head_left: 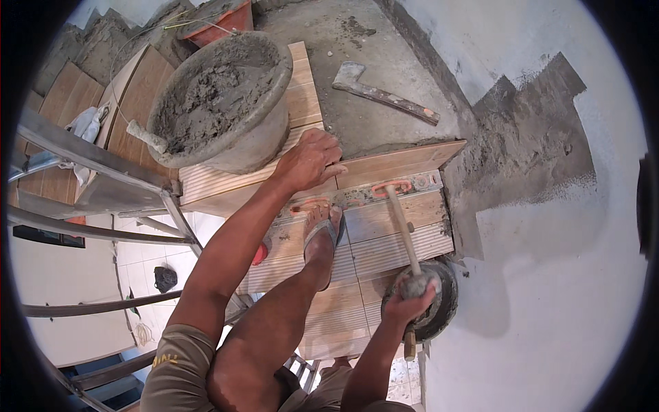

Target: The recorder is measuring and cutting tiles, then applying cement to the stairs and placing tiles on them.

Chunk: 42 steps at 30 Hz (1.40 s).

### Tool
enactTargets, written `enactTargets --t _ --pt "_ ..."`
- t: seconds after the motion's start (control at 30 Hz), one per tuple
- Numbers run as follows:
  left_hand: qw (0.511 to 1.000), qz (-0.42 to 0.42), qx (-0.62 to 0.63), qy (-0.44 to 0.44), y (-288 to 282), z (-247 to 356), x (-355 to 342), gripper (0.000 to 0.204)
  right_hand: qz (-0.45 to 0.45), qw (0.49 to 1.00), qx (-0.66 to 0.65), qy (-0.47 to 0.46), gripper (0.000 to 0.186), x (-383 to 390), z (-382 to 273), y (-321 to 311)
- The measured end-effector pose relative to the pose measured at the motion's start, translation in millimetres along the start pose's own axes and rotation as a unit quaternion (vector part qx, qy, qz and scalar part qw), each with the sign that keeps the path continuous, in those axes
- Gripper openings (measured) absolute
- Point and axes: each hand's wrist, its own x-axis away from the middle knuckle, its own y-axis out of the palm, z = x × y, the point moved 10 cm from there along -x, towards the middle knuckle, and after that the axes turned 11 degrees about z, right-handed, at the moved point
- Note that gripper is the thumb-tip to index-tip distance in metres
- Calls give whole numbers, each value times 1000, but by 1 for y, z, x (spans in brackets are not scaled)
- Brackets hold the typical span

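At the left end of an upright wood-look tile, my left hand is closed over the top edge, with the thumb in front and the fingers curled behind. My right hand grips a mallet by its rounded grey head, and the pale handle points away from me. Below that hand is a dark bucket with a wooden tool handle sticking out beside it. A long spirit level with orange-rimmed grips lies along the foot of the upright tile.
A large tub of wet mortar stands on the upper step at left. A hatchet lies on the rough concrete landing. My sandalled foot is on the tiled step. Metal railings run at left; a partly plastered wall rises at right.
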Motion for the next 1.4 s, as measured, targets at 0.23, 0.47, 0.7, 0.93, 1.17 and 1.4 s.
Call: enactTargets --t 0.23,0.47,0.7,0.93,1.17,1.4 --pt "1000 -2 -2 -1 1 2 -2 31 -184 971 151 9 38 -17 -26 13" --pt "1000 9 -2 -4 -4 3 -4 30 -71 991 -116 -13 61 33 -72 18" --pt "1000 -5 4 -5 1 -1 -2 29 -199 954 190 119 35 44 53 49" --pt "1000 24 19 -6 0 8 -7 30 -131 932 199 272 30 70 132 53" --pt "999 30 29 -8 -6 9 -12 30 -62 930 -2 363 37 96 172 103" --pt "1000 30 3 0 -6 4 -3 27 -39 943 -64 326 33 117 176 126"
